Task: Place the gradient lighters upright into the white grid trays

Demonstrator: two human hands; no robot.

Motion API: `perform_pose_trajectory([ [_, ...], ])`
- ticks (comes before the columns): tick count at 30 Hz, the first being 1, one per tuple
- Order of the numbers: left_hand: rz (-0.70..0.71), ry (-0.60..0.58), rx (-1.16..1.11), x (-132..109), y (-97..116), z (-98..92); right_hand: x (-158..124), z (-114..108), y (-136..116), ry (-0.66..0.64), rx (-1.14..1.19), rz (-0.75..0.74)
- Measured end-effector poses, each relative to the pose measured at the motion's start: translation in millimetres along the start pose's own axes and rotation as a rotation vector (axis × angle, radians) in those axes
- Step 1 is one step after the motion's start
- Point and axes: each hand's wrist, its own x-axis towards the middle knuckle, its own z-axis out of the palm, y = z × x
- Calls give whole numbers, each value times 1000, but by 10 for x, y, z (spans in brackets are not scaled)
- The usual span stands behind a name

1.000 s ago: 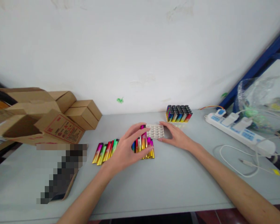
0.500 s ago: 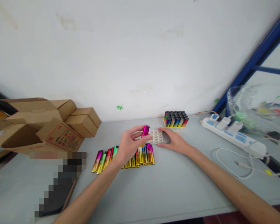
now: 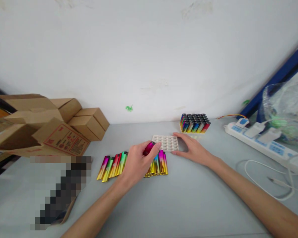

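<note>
My left hand (image 3: 140, 160) is closed around a shiny magenta lighter (image 3: 149, 148). Its black top end shows near the thumb, and the fingers hide most of the body. Just beyond is a white tray (image 3: 165, 142) with rows of round holes, lying flat. My right hand (image 3: 192, 149) grips the tray's right end, thumb at the near corner and forefinger at the far one. Metallic lighters (image 3: 160, 163) in purple, green, red, blue and gold lie side by side below and beside my left hand, which covers part of the row.
At the back right stands a block of upright lighters (image 3: 195, 123) with black tops. Further right are a white power strip (image 3: 265, 142) with plugs and a loose white cable (image 3: 253, 185). An open cardboard box (image 3: 62, 138) and smaller cartons (image 3: 90, 124) are at left, against the wall.
My left hand has turned over and lowered the lighter, leaving the tray more exposed. My right hand stays at the tray's right end. The camera view has shifted slightly.
</note>
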Motion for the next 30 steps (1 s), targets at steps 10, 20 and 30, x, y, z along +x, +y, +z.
perform_pose_trajectory([
  [10, 18, 44, 119, -27, 69, 45, -6, -3, 7, -13, -17, -9],
  [20, 40, 19, 151, -34, 36, 68, -2, -4, 11, -10, -17, -8],
  [30, 100, -115, -151, 165, -132, 28, 0, 4, 21, 3, 13, -38],
])
